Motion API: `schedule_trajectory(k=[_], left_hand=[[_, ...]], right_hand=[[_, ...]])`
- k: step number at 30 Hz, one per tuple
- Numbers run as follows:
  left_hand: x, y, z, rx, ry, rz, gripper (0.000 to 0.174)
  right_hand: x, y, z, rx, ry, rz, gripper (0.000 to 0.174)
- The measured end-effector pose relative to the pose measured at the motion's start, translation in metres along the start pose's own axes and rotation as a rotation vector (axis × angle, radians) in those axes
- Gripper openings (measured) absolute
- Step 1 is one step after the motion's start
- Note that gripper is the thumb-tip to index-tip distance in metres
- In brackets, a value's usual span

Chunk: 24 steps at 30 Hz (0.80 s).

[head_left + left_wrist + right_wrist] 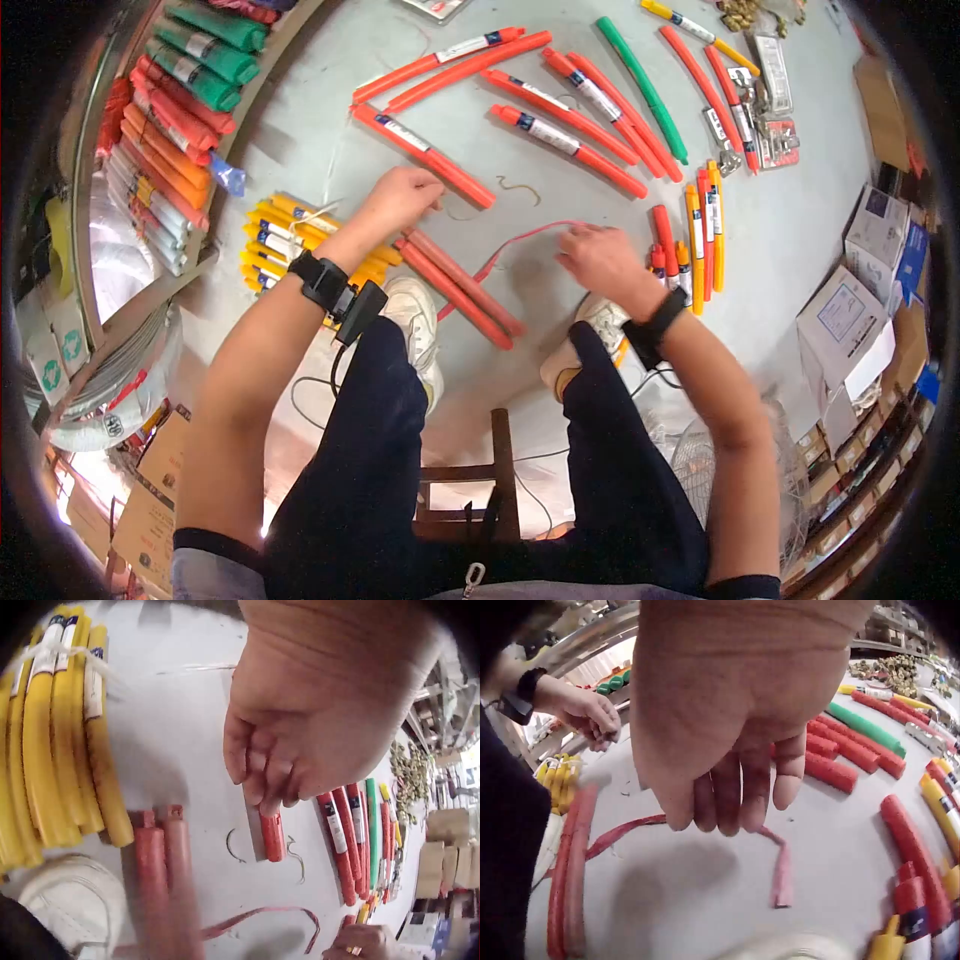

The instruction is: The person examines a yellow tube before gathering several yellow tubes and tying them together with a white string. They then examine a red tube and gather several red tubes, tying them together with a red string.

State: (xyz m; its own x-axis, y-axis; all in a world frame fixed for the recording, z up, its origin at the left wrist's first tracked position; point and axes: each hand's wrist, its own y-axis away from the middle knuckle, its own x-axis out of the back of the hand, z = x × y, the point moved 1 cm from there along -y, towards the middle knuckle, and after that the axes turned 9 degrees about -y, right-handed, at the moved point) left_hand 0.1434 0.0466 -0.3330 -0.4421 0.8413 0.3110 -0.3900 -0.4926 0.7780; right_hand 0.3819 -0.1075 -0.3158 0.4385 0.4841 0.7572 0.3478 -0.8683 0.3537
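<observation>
My left hand (pixel 405 198), fingers loosely curled, hovers beside a labelled red tube (pixel 425 157) on the floor. In the left wrist view, the end of a red tube (pixel 274 838) shows just beyond its fingertips. Near the left foot lie two red tubes (pixel 462 292) side by side, touching. A thin red strip (pixel 500 255) runs from beneath them toward my right hand (pixel 603 265). The right hand is above the strip's free end with relaxed fingers; in the right wrist view, its fingertips overlap the strip (pixel 781 881). A tied bundle of yellow tubes (pixel 275 240) lies left.
Several red tubes (pixel 565 150) and a green tube (pixel 645 90) lie ahead. Red and yellow tubes (pixel 710 230) stand to the right, near metal pieces (pixel 730 155). Bundled tubes fill a left rack (pixel 180 130). Cardboard boxes (pixel 850 320) line the right side; both shoes (pixel 415 330) are close by.
</observation>
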Motion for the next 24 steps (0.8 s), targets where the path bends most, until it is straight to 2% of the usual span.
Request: schedule_trajectory(k=[1, 3, 4, 6, 11, 13, 15, 19, 21, 22, 24], left_hand=[[-0.007, -0.005, -0.004, -0.003, 0.004, -0.006, 0.022], [-0.016, -0.010, -0.011, 0.037, 0.036, 0.028, 0.022], [-0.018, -0.009, -0.009, 0.042, 0.032, 0.031, 0.022], [-0.018, -0.009, -0.003, 0.076, 0.109, 0.029, 0.024], [-0.014, -0.015, 0.006, 0.109, 0.272, 0.093, 0.026], [-0.012, -0.018, 0.006, 0.119, 0.303, 0.120, 0.026], [-0.009, -0.018, 0.002, 0.192, 0.391, 0.186, 0.029], [-0.011, -0.003, 0.012, 0.241, 0.498, 0.263, 0.029], [-0.009, -0.009, 0.006, 0.141, 0.919, 0.175, 0.027], [-0.008, -0.008, 0.004, 0.142, 0.922, 0.178, 0.027], [-0.007, -0.006, 0.003, 0.150, 0.858, 0.050, 0.025]], right_hand=[[-0.003, -0.014, -0.009, 0.029, -0.056, 0.105, 0.015], [-0.012, -0.043, -0.021, 0.009, -0.055, 0.168, 0.020], [-0.013, -0.057, -0.028, 0.012, -0.060, 0.169, 0.020], [-0.011, -0.085, -0.039, -0.134, -0.050, 0.068, 0.022], [-0.021, -0.117, -0.041, -0.139, 0.011, 0.031, 0.023], [-0.020, -0.118, -0.040, -0.131, 0.021, 0.041, 0.024], [-0.016, -0.112, -0.037, -0.050, -0.210, 0.056, 0.025], [0.007, -0.080, -0.045, -0.029, -0.307, 0.147, 0.025], [0.011, -0.065, -0.051, 0.007, -0.221, 0.238, 0.026], [0.012, -0.058, -0.053, 0.010, -0.220, 0.236, 0.026], [0.012, -0.047, -0.054, -0.094, -0.293, 0.201, 0.029]])
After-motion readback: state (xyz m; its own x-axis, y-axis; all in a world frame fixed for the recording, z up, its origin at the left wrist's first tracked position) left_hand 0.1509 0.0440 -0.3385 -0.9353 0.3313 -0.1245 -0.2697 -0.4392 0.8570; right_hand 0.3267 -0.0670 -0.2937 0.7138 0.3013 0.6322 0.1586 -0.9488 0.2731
